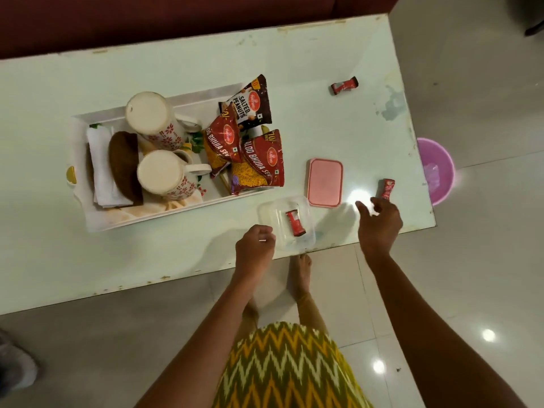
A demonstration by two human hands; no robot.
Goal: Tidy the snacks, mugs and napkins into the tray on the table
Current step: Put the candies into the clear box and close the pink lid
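1. Nearest the camera is the person's yellow zigzag garment [282, 366]; beyond it both arms reach over the table [176, 254].
2. The left hand [255, 251], fingers curled together, rests against the clear box [287, 222], which sits just right of the tray [88, 213] and holds one red chocolate [295, 222].
3. The right hand [379, 223], fingers apart and empty, hovers just short of a second chocolate [387, 188], well right of the tray.
4. Best, I judge: pinch that wrapper mid-length, drop it into the steadied box, then fetch the third chocolate [343, 85], far right of the tray.
5. The pink lid [325, 182] lies right of the tray, beside the box.
6. The tray already carries two mugs [153, 116], napkins [101, 169] and snack packets [259, 160].
7. The tabletop is glossy and scuffed; beyond it, a tiled floor and a pink bucket [438, 172].
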